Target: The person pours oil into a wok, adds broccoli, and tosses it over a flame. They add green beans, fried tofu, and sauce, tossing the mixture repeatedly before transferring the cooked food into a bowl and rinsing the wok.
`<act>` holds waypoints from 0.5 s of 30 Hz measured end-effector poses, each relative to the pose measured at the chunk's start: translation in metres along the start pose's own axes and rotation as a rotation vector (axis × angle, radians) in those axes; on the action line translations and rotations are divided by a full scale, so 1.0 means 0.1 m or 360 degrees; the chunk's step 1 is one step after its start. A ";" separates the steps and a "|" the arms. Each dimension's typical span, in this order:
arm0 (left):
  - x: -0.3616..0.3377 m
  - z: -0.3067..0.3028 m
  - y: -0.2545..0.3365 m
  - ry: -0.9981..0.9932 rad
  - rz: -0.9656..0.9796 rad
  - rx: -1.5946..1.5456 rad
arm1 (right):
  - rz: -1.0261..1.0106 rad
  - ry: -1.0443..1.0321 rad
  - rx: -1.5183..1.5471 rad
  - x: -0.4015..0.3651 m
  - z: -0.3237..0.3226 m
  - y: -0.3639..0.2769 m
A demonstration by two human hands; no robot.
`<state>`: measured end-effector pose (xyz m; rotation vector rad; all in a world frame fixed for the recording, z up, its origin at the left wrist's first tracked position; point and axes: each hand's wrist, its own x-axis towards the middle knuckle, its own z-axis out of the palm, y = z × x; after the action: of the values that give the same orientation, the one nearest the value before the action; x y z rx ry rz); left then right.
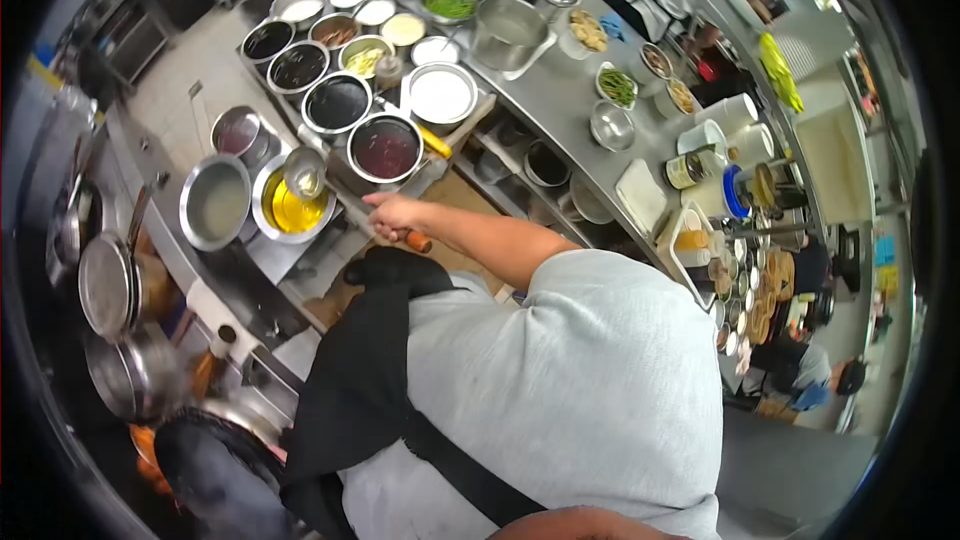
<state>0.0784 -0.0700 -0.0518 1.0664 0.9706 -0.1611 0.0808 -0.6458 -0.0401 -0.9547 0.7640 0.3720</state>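
My right hand reaches out toward the pots, its fingers closed round the long handle of a ladle. The handle's orange-brown end sticks out below the hand. The ladle's metal bowl is over a pot of yellow oil, at its upper edge. Beside this pot stands a wide pot of cloudy liquid, with a smaller metal pot above it. Close to my hand is a pot of dark red liquid. My left hand is out of view.
A dark wok with haze over it lies at the lower left, near stacked pans. Several sauce pots and bowls, one with white contents, stand on the steel counter. Another person is at the far right.
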 end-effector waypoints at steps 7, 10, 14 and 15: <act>-0.01 0.07 -0.09 0.0008 -0.0031 0.0096 | -0.0009 -0.0183 0.0059 -0.07 0.09 -0.07; -0.01 0.07 -0.11 -0.0013 -0.0051 0.0120 | -0.0003 -0.0395 -0.0090 -0.22 0.39 -0.23; -0.04 -0.04 -0.11 -0.0045 -0.0073 0.0082 | -0.0034 -0.0690 -0.0502 -0.19 1.08 -0.28; -0.07 -0.09 -0.11 -0.0056 -0.0077 0.0063 | -0.0027 -0.0791 -0.0641 -0.24 1.31 -0.34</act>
<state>0.0631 -0.0710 -0.0553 1.0731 0.9652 -0.2389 0.1394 -0.5540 0.0434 -1.1797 0.2269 0.7337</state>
